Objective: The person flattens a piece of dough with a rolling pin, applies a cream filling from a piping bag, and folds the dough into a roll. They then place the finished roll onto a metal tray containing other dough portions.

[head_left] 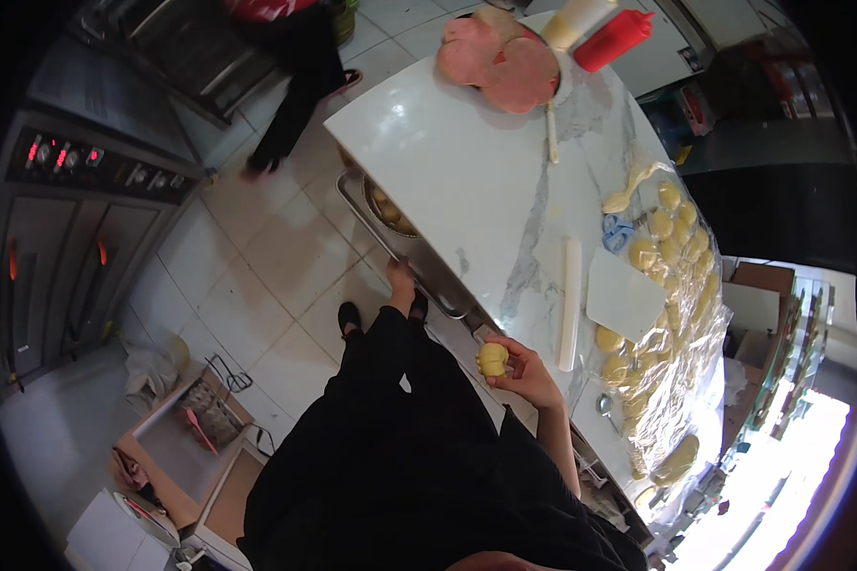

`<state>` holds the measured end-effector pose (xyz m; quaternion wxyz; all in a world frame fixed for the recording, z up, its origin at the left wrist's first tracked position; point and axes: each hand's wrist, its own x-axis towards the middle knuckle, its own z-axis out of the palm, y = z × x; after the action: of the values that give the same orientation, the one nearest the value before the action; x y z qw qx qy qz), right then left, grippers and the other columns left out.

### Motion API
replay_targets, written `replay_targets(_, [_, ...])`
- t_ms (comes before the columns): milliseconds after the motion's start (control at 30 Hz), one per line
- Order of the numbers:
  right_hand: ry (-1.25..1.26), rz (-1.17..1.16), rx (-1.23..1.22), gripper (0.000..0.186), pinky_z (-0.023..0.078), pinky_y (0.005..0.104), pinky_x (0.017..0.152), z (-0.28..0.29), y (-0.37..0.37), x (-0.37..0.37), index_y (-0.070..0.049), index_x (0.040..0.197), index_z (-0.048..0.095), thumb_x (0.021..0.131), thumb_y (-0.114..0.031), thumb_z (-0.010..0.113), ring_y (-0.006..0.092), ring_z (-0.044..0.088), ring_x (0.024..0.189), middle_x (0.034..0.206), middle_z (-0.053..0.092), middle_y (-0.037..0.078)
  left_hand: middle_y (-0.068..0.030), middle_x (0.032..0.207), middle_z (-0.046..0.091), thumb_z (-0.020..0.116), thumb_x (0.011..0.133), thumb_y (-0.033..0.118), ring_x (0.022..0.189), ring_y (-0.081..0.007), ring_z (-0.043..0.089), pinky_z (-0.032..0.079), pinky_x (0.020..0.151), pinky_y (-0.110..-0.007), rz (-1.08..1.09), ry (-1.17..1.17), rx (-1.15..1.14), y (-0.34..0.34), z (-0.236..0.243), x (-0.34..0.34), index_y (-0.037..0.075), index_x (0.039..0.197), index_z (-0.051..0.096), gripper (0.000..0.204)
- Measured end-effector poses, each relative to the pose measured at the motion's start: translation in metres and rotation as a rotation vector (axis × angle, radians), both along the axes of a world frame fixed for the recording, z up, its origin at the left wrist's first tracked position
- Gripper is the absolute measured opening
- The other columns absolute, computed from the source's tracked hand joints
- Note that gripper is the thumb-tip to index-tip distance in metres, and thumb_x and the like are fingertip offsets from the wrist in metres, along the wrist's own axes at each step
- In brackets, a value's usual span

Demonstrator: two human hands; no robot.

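Right hand [528,379] has a little yellow dough piece [492,360] pinched in its fingers, right by the edge of the marble-look table [438,171]. Left hand's [402,280] at the rim of a metal tray [438,289] sticking out below, can't tell how firmly.

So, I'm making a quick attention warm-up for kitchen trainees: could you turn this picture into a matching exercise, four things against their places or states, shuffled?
Column one
1. Left hand
2. Right hand
3. Red bottle
4. White rod

Column two
A. Lying on the marble-patterned table, left of a pale sheet
B. Holding a lobed yellow lump
C. Beside a cream-coloured bottle at the table's far end
D. At the rim of a metal tray

Right pairs: 1-D, 2-B, 3-C, 4-A
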<state>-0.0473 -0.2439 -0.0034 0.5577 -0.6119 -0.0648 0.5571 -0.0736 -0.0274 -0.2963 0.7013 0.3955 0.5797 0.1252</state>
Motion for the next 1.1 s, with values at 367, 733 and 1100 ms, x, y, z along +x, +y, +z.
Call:
replay_targets(367, [-0.272, 0.122, 0.002, 0.056, 0.046, 0.0291, 0.087, -0.127, 0.156, -0.013, -0.001, 0.122, 0.050, 0.070, -0.002, 0.073, 0.0149, 0.055, 0.100, 0.107, 0.057, 0.006, 0.0010, 0.065, 0.052, 0.047, 0.079, 0.003, 0.057, -0.0084, 0.044, 0.036, 0.050, -0.029, 0.199, 0.133, 0.400, 0.040, -0.008, -0.253, -0.002, 0.086, 0.055, 0.012])
replay_targets(733, [-1.172, -0.134, -0.156, 0.054, 0.048, 0.0357, 0.084, -0.254, 0.311, 0.010, -0.008, 0.115, 0.055, 0.063, -0.004, 0.071, 0.0295, 0.057, 0.098, 0.107, 0.056, 0.014, 0.0008, 0.065, 0.049, 0.041, 0.078, 0.003, 0.057, -0.0085, 0.043, 0.035, 0.051, -0.027, 0.272, 0.078, 0.258, 0.052, 0.005, -0.307, -0.003, 0.088, 0.056, 0.018])
replay_targets(1100, [-1.131, -0.100, -0.056, 0.054, 0.050, 0.0345, 0.079, -0.259, 0.331, 0.027, -0.009, 0.118, 0.053, 0.066, -0.005, 0.069, 0.0283, 0.056, 0.100, 0.113, 0.053, 0.012, 0.0004, 0.064, 0.049, 0.042, 0.078, 0.003, 0.056, -0.0088, 0.044, 0.035, 0.050, -0.027, 0.268, 0.144, 0.247, 0.052, 0.004, -0.307, -0.002, 0.088, 0.057, 0.018])
